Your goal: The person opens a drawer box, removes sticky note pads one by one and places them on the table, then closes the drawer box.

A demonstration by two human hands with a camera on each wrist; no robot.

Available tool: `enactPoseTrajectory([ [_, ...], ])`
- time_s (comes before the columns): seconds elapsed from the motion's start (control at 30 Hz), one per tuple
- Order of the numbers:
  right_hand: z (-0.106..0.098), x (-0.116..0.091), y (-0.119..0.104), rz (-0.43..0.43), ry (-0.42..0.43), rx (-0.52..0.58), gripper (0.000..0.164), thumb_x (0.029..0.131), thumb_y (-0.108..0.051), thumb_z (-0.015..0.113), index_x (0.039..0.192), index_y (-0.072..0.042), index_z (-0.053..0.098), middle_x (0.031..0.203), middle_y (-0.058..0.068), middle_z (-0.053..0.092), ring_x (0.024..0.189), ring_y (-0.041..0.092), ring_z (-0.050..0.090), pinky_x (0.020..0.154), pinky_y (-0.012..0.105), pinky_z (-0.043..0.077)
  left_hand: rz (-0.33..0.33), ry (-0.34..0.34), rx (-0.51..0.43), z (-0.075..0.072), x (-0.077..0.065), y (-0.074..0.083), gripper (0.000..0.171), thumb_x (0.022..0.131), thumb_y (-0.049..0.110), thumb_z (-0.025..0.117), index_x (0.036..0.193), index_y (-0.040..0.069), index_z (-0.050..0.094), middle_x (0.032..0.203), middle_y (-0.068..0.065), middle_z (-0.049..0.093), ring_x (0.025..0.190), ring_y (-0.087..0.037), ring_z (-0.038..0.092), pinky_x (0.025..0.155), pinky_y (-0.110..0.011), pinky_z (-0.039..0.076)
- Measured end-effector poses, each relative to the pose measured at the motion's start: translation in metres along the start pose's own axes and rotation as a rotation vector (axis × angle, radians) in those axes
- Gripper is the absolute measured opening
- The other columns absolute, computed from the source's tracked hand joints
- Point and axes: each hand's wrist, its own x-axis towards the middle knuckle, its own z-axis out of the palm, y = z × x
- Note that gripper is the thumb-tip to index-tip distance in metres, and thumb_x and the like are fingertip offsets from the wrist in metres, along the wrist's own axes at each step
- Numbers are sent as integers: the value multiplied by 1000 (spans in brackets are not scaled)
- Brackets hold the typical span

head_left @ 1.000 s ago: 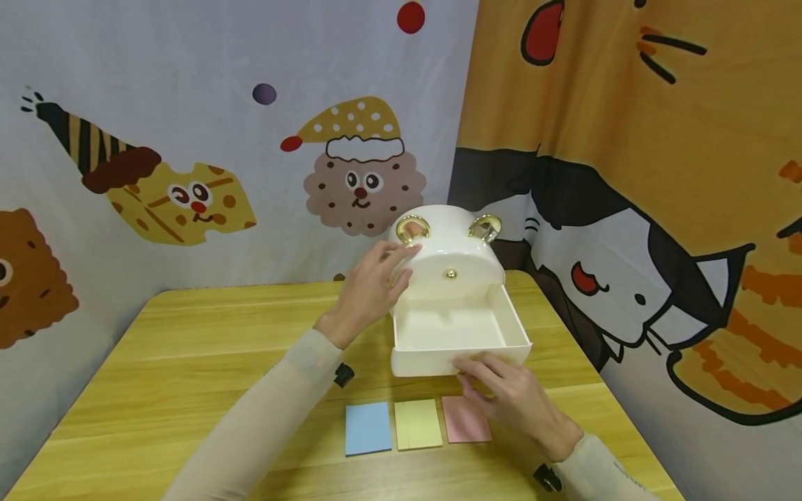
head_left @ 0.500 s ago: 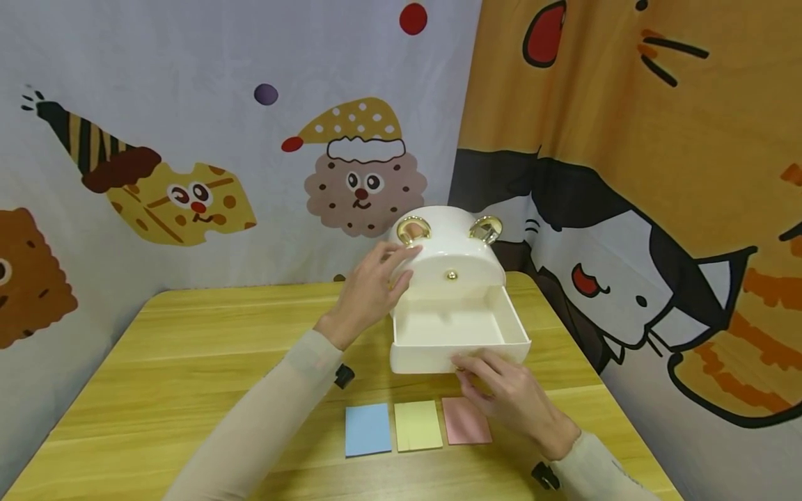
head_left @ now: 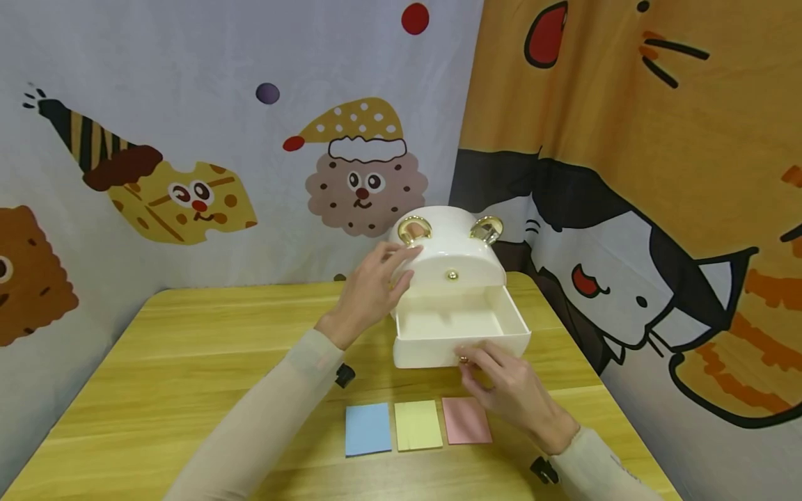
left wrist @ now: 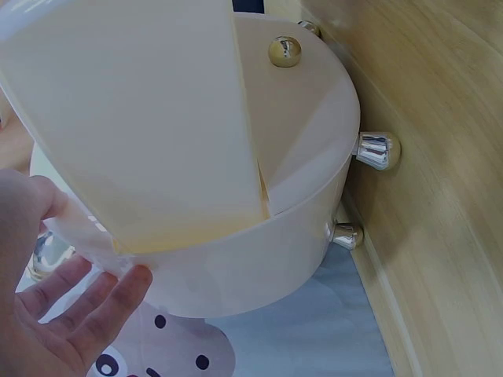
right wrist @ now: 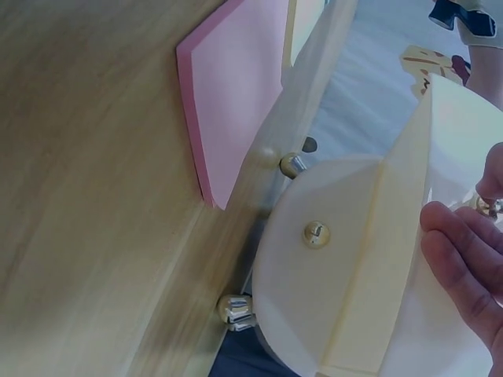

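A white storage box [head_left: 447,240] with two gold-rimmed ears stands toward the back of the table, its lower drawer [head_left: 426,353] pulled out. No contents show in the drawer. My right hand [head_left: 520,396] pinches the small gold knob [head_left: 464,360] on the drawer front between thumb and fingers. In the right wrist view the knob [right wrist: 490,206] shows at the fingertips. My left hand [head_left: 370,292] rests its thumb and fairly straight fingers on the box's left side, just below the left ear. Fingertips [left wrist: 140,276] lie against the white shell in the left wrist view.
In front of the drawer lie three sticky-note pads in a row: blue [head_left: 367,429], yellow [head_left: 418,425] and pink [head_left: 466,421]. A wooden table [head_left: 207,362] carries everything. Cartoon-printed curtains [head_left: 207,42] hang behind and to the right.
The drawer has slid slightly back into the box, with my right hand moving along on its knob. My left hand has stayed in place on the box.
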Motion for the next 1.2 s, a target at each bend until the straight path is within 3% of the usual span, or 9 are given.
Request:
enactPoseTrajectory([
  [0.23, 1, 3, 2, 18, -10, -5, 25, 105, -10, 74, 128, -2, 80, 108, 7, 79, 85, 16, 82, 73, 20, 68, -9, -16, 11, 0, 0, 0, 48, 115, 19, 76, 162, 18, 69, 143, -16, 71, 114, -30, 78, 82, -39, 69],
  [0.5, 2, 7, 1, 57, -35, -14, 40, 90, -1, 87, 129, -2, 79, 111, 7, 79, 88, 16, 81, 74, 21, 68, 9, 5, -2, 1, 0, 0, 47, 114, 17, 77, 161, 16, 70, 142, -17, 71, 112, -30, 78, 77, -38, 69],
  [1.2, 12, 17, 8, 123, -23, -24, 39, 89, 1, 89, 126, -3, 78, 110, 8, 77, 89, 17, 80, 74, 26, 70, -8, -14, 0, -1, 0, 0, 47, 115, 18, 75, 162, 17, 69, 142, -17, 71, 117, -31, 78, 82, -39, 70],
])
